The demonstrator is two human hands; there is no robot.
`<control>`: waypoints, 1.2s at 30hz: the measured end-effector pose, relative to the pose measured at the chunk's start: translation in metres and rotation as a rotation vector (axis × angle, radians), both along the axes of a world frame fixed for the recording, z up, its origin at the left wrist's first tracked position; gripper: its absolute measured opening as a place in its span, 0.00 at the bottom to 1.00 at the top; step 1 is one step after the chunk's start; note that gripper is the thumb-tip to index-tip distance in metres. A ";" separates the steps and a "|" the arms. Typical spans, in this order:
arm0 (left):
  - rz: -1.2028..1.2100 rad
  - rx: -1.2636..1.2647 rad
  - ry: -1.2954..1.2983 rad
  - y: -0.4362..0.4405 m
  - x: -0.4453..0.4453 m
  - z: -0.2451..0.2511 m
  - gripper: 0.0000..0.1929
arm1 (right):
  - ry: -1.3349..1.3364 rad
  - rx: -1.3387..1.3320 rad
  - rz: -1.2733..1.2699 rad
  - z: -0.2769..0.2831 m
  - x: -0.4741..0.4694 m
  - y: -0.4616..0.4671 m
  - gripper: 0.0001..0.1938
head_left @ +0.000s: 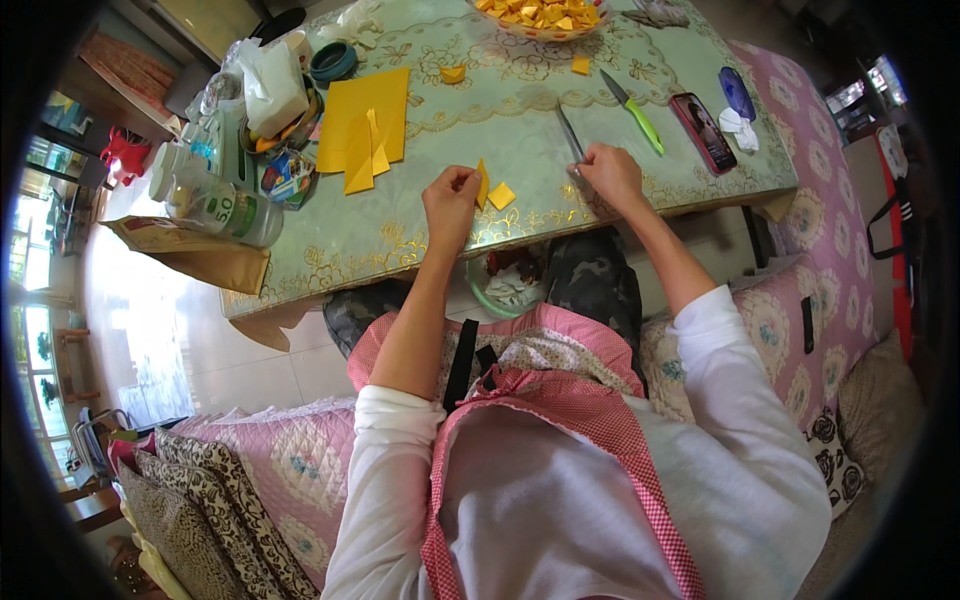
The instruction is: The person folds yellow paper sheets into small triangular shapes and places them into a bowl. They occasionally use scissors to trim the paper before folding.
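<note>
Near the front edge of the table, my left hand (451, 204) pinches a narrow piece of yellow paper (482, 184). A small square of yellow paper (502, 196) lies just right of it. My right hand (609, 174) is on a slim grey metal tool, perhaps a knife or scissors (569, 133), its tip pointing away from me. A knife with a lime-green handle (643, 125) rests to the right. Yellow paper sheets (364, 120), with cut strips on top, lie to the left. Farther back are a folded yellow piece (453, 74), a small yellow square (580, 64) and a bowl of folded yellow pieces (541, 30).
A red-cased phone (703, 133) and a blue oval object (737, 94) are at the right. At the left stand a clear plastic jug (225, 210), a tissue pack (276, 88) and a dark teal bowl (333, 61). A green bin (514, 292) is below the table edge.
</note>
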State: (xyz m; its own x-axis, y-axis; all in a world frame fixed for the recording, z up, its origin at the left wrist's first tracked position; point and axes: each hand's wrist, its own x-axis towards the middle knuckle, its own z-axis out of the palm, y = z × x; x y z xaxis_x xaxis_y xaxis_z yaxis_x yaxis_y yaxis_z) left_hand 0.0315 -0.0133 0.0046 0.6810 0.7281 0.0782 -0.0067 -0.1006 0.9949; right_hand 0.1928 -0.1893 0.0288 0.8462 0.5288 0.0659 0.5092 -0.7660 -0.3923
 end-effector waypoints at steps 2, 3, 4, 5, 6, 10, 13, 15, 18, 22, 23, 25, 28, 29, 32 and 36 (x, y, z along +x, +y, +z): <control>0.012 0.064 0.005 0.002 0.003 -0.003 0.07 | 0.007 0.009 -0.014 -0.001 0.009 0.002 0.16; 0.017 0.096 0.007 0.004 0.005 -0.004 0.07 | 0.010 0.009 -0.019 -0.002 0.013 0.003 0.16; 0.018 0.118 0.010 0.005 0.007 -0.006 0.07 | 0.009 0.013 -0.019 -0.003 0.017 0.004 0.16; 0.019 0.140 0.014 0.006 0.008 -0.007 0.07 | 0.008 0.018 -0.021 -0.004 0.021 0.005 0.16; 0.019 0.163 0.016 0.007 0.009 -0.008 0.06 | 0.021 0.041 -0.011 -0.005 0.024 0.005 0.15; -0.031 0.118 0.037 0.008 0.008 -0.009 0.07 | 0.086 0.118 0.011 -0.007 0.033 0.005 0.14; -0.036 0.099 0.012 0.007 0.007 -0.009 0.07 | 0.202 0.182 -0.014 -0.005 0.035 0.002 0.13; -0.033 0.094 -0.006 0.007 0.006 -0.008 0.07 | 0.294 0.202 -0.045 -0.004 0.034 0.003 0.13; -0.037 0.100 0.018 0.008 0.006 -0.006 0.07 | 0.300 0.199 -0.058 -0.003 0.032 0.002 0.11; -0.034 0.072 0.028 0.008 0.006 -0.006 0.07 | -0.027 0.267 0.064 -0.007 0.008 0.009 0.09; -0.031 0.075 0.031 0.008 0.007 -0.006 0.07 | -0.105 0.291 0.085 -0.010 -0.004 0.013 0.08; -0.019 0.091 0.016 0.008 0.008 -0.007 0.07 | -0.116 0.415 0.413 -0.014 -0.032 0.024 0.08; 0.003 0.110 -0.023 0.008 0.009 -0.009 0.06 | -0.091 0.457 0.687 -0.018 -0.061 0.043 0.06; 0.003 0.100 -0.025 0.009 0.008 -0.009 0.06 | -0.110 0.454 0.757 -0.018 -0.064 0.048 0.06; 0.000 0.077 -0.020 0.010 0.008 -0.008 0.06 | -0.158 0.450 0.728 -0.019 -0.055 0.058 0.07; 0.004 0.119 0.016 0.008 0.008 -0.005 0.06 | -0.274 0.405 0.579 -0.025 -0.018 0.067 0.03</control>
